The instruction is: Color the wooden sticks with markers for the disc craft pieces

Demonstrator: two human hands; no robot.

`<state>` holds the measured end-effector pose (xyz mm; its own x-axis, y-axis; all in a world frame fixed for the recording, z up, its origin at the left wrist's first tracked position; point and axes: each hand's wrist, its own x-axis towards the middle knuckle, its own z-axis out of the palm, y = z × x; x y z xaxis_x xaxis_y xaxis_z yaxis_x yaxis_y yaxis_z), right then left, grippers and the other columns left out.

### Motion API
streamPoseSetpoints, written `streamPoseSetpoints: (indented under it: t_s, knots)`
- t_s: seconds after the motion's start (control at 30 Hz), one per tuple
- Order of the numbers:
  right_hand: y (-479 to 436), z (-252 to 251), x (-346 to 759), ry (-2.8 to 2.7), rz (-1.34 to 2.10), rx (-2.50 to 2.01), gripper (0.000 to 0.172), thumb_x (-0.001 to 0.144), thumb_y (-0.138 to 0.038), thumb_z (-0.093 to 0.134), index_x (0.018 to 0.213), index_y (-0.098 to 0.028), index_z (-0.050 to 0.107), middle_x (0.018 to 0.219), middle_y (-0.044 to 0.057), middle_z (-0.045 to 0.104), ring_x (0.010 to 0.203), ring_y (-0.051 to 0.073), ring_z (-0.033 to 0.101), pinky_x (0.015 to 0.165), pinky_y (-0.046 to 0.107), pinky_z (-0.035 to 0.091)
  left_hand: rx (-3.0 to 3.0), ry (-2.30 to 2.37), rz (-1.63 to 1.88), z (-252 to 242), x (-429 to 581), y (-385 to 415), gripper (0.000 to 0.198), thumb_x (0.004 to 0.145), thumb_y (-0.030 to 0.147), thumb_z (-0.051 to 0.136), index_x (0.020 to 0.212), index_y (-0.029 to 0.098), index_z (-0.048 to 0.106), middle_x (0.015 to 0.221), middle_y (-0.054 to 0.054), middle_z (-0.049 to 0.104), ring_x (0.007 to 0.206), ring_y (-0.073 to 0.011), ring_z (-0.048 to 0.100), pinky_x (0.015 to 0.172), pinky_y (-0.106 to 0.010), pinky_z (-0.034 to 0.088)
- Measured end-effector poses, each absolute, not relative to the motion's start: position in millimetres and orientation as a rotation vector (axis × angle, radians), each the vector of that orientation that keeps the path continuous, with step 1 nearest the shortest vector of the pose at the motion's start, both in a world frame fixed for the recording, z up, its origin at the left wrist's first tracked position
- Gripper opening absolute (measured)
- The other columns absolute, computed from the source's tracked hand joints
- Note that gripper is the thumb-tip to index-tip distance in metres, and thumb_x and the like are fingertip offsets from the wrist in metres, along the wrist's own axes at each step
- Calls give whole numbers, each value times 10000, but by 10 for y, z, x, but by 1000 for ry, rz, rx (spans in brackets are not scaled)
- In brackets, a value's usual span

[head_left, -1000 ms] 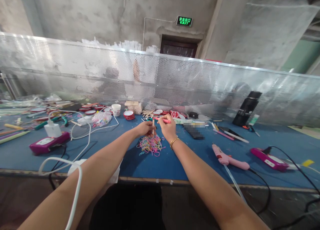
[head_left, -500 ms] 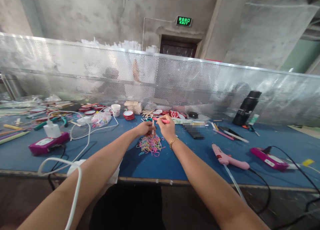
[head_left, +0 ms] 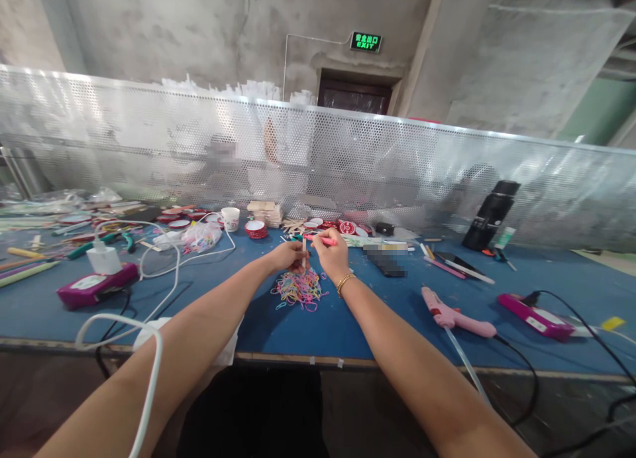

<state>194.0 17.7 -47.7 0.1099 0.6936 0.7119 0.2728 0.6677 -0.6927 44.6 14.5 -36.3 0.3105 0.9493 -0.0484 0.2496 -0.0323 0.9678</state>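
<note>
My left hand (head_left: 289,256) is closed on a pale wooden stick (head_left: 304,254), held upright above the table. A pink-red marker pen (head_left: 325,241) sits in the closed fingers of my right hand (head_left: 334,256); its tip meets the upper part of the stick. Just below both hands lies a loose heap of small coloured loops (head_left: 301,289) in pink, yellow, blue and purple. A gold bracelet (head_left: 345,282) circles my right wrist.
On the right lie a pink glue gun (head_left: 454,315), a purple power strip (head_left: 536,317) and a black bottle (head_left: 491,216). To the left are another purple power strip (head_left: 98,286), a white cable (head_left: 176,272) and a paper cup (head_left: 230,219). A perforated metal screen (head_left: 348,160) stands behind.
</note>
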Motion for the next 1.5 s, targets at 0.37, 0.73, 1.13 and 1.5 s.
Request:
streamPoseSetpoints:
  t_s: [0.37, 0.73, 1.13, 1.5]
  knots:
    - [201, -493, 1939, -1495, 358, -828, 134, 788, -340, 544, 723, -223, 545, 695, -4, 641, 691, 174, 602, 692, 281, 447, 1520, 1135, 828, -375, 442, 161, 306, 756, 380, 705, 861, 148, 533, 637, -38, 677, 481, -117, 622, 477, -194, 442]
    - [205, -490, 1943, -1486, 363, -840, 128, 789, -333, 549, 724, -223, 549, 698, 0, 646, 698, 178, 609, 696, 281, 448, 1520, 1162, 835, -358, 457, 143, 263, 769, 342, 688, 857, 147, 535, 642, -42, 675, 480, -122, 620, 479, -206, 445]
    - [193, -486, 1944, -1490, 371, -843, 119, 788, -322, 548, 722, -222, 547, 695, -2, 645, 696, 176, 607, 692, 277, 443, 1537, 1175, 832, -342, 464, 125, 213, 800, 307, 648, 861, 143, 528, 655, -42, 673, 489, -126, 621, 490, -219, 459]
    - [176, -477, 1940, -1512, 357, -854, 108, 772, -307, 552, 704, -224, 539, 671, -13, 636, 665, 174, 587, 669, 274, 428, 1539, 1165, 835, -353, 459, 134, 232, 791, 319, 664, 866, 142, 535, 648, -37, 673, 488, -126, 619, 487, -219, 452]
